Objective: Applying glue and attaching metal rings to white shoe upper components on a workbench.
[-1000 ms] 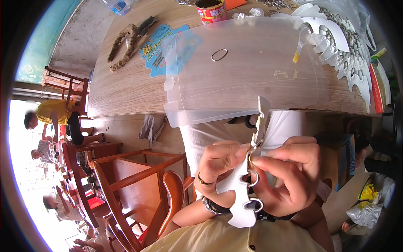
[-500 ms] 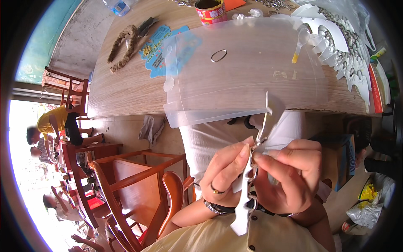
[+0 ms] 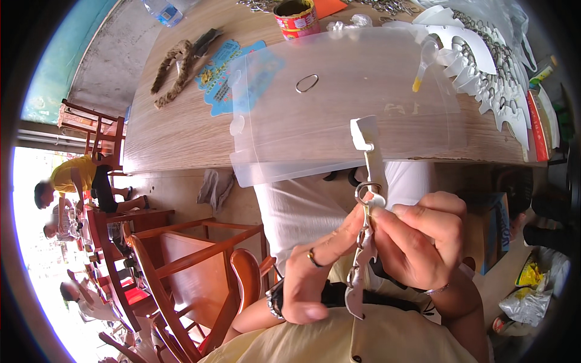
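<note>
A long white strip [image 3: 374,164] with a row of small metal rings stands upright in front of my body. My right hand [image 3: 420,239] pinches its middle between thumb and fingertips. A larger metal ring [image 3: 367,192] sits at the strip just above the pinch. My left hand [image 3: 321,266] has its index finger stretched against the strip below this ring, its thumb apart and gripping nothing; some of its fingers are hidden. Beyond the hands, a loose oval metal ring [image 3: 307,83] lies on a translucent plastic sheet [image 3: 339,133] on the table.
White strips with many rings [image 3: 493,78] pile at the table's right. A red tin [image 3: 296,19], a blue card [image 3: 218,91], a furry brown band [image 3: 160,78] and a clear spoon-like tool [image 3: 423,66] lie around the sheet. A wooden chair [image 3: 196,260] stands left.
My left thumb has come away from the strip and dropped, while its index finger stays there. The strip has turned, its upper end swinging left, and the larger ring now shows plainly.
</note>
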A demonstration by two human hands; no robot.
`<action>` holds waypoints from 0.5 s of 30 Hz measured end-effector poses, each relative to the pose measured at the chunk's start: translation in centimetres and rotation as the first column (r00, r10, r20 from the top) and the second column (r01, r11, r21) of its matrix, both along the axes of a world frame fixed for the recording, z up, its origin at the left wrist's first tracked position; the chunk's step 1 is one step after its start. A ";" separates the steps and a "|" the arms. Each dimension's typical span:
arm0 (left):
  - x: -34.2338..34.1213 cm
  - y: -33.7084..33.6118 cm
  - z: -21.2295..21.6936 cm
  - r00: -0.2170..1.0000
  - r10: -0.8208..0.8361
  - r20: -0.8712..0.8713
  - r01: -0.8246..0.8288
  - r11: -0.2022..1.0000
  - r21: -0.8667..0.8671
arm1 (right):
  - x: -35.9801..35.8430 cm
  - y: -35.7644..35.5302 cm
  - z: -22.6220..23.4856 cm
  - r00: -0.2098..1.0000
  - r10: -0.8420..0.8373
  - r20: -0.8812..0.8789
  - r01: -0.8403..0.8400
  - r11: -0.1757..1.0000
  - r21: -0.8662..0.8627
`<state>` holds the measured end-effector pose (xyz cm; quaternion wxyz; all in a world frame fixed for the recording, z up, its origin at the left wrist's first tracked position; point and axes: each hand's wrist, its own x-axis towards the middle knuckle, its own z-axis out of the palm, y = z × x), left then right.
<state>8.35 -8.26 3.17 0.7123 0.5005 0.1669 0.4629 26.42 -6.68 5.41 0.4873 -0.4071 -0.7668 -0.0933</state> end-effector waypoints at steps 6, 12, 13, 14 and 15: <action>-0.5 0.6 3.3 0.979 -0.031 -0.200 -0.042 0.935 -0.353 | 0.3 -0.1 -1.1 0.998 0.010 0.059 -0.011 1.000 0.011; 0.0 1.2 4.7 0.912 0.023 -0.411 -0.230 0.857 -0.462 | 0.4 -0.1 -1.4 0.994 0.022 0.107 -0.029 0.998 0.058; 0.2 1.3 4.7 0.922 0.048 -0.385 -0.247 0.838 -0.486 | 0.4 -0.1 -1.4 0.993 0.020 0.118 -0.028 0.997 0.066; 0.3 1.3 4.7 0.915 0.058 -0.399 -0.268 0.826 -0.495 | 0.4 -0.1 -1.3 0.992 0.021 0.124 -0.030 0.997 0.070; 0.5 1.4 4.8 0.909 0.066 -0.412 -0.288 0.814 -0.504 | 0.5 -0.1 -1.3 0.991 0.021 0.130 -0.031 0.997 0.074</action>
